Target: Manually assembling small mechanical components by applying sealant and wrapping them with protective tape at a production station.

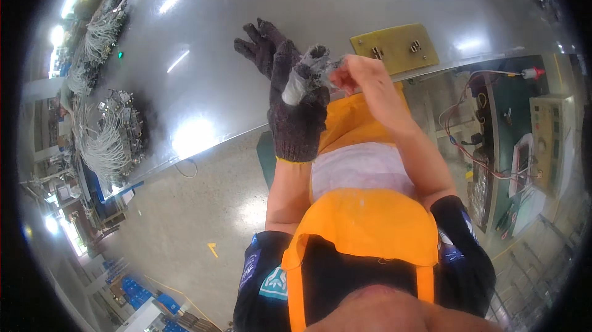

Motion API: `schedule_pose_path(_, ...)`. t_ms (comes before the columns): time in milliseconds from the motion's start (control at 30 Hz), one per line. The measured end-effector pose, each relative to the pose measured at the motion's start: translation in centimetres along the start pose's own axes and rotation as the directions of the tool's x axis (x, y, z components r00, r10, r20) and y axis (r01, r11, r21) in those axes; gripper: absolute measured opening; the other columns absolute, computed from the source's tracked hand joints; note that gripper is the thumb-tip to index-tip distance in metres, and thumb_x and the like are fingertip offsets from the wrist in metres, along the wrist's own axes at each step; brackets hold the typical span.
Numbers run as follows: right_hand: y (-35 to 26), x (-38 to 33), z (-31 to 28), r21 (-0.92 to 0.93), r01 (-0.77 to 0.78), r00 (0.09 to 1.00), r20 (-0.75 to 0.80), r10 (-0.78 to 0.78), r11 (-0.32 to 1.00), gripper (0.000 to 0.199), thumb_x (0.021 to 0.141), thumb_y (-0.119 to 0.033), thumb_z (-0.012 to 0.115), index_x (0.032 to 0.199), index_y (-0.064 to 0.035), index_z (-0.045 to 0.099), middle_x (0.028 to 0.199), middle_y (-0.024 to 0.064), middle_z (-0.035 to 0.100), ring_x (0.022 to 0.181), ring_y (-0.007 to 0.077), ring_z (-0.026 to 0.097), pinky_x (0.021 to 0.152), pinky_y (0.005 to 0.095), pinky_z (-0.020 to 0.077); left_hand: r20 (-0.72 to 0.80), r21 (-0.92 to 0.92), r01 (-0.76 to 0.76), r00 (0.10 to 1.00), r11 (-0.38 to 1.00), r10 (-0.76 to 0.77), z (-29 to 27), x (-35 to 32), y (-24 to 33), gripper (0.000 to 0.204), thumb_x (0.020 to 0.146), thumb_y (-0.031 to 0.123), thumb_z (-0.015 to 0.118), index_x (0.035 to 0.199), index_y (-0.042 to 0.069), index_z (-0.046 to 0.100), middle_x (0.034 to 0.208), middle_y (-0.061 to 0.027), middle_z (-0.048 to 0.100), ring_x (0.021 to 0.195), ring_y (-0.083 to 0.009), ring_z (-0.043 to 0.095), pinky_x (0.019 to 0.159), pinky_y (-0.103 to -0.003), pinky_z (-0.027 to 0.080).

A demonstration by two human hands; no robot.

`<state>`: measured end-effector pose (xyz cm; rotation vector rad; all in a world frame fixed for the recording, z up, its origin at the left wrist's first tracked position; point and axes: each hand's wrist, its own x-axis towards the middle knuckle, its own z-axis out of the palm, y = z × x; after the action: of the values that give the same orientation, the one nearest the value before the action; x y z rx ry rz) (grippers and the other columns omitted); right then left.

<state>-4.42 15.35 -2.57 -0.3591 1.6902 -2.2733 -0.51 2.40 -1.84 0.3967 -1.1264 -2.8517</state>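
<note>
My left hand [298,113] wears a dark knitted glove with a yellow cuff edge. Several of its gloved fingers stretch out over the metal table [209,36]. A pale grey, filmy wrapping [316,67] bunches at the side of this glove, and a whitish wrapped piece [295,90] lies against the glove's back or palm; I cannot tell which. My bare right hand [365,79] is closed, its fingertips pinched at the frayed edge of the grey wrapping. The exact grip of those fingertips is partly hidden.
Beside my right hand a brass-coloured plate [394,48] with small metal fixtures sits at the table's near edge. Bundles of white wires with connectors [105,141] lie along the left. A beige control box [550,144] and cables stand below right. My orange apron [364,218] hangs before the table.
</note>
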Motion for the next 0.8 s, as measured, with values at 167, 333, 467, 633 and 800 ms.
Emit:
schedule_pose_path(167,0.1,0.0,0.4,-0.055,0.027,1.0,0.015,-0.026,0.998,0.025,0.087,-0.02,0.055,0.069,-0.0031,0.05,0.062,-0.0051,0.042,0.058,0.0036,0.037,0.053,0.0179,0.0302,0.067,0.09,-0.01,0.998,0.996,0.004,-0.8,-0.3,-0.2,0.041,0.089,0.021,0.05,0.126,0.005,0.039,0.106,-0.0085,0.053,0.092,-0.0175,0.053,0.073,-0.026,0.047)
schedule_pose_path(333,0.4,-0.3,-0.8,-0.292,0.318,0.948,0.101,-0.302,0.902,0.019,0.081,-0.011,0.06,0.07,-0.0011,0.049,0.06,-0.002,0.037,0.055,0.0053,0.031,0.048,0.0206,0.0252,0.155,-0.334,0.238,0.968,0.912,-0.197,-0.7,-0.4,0.2,0.045,0.092,0.021,0.045,0.131,0.004,0.031,0.107,-0.0117,0.053,0.093,-0.0186,0.055,0.081,-0.027,0.045)
schedule_pose_path(467,0.2,-0.6,-1.3,-0.297,0.274,0.961,0.112,-0.252,0.915,0.018,0.079,-0.008,0.062,0.07,-0.0005,0.048,0.061,0.0006,0.036,0.053,0.0073,0.03,0.046,0.0228,0.0245,0.142,-0.217,0.167,0.98,0.962,-0.138,-1.2,-0.5,0.5,0.046,0.092,0.02,0.044,0.132,0.002,0.029,0.104,-0.0118,0.055,0.091,-0.0184,0.055,0.08,-0.026,0.045)
schedule_pose_path(633,-0.1,0.6,-2.8,-0.465,0.453,0.887,0.148,-0.438,0.76,0.01,0.074,0.0,0.061,0.071,-0.0005,0.051,0.062,0.0015,0.045,0.053,0.0075,0.035,0.048,0.0211,0.0275,0.288,-0.456,0.412,0.907,0.789,-0.307,-2.1,-0.1,0.3,0.043,0.091,0.021,0.046,0.129,0.003,0.035,0.1,-0.0096,0.055,0.078,-0.0155,0.054,0.065,-0.024,0.046)
schedule_pose_path(800,-0.1,0.0,-2.1,-0.361,0.457,0.886,0.107,-0.451,0.813,0.012,0.069,0.0,0.062,0.07,0.0004,0.05,0.066,0.0036,0.049,0.054,0.0099,0.039,0.049,0.0219,0.0315,0.247,-0.442,0.438,0.898,0.783,-0.363,-1.2,0.1,0.2,0.04,0.09,0.023,0.049,0.124,0.005,0.041,0.101,-0.0079,0.055,0.077,-0.0141,0.053,0.062,-0.022,0.045)
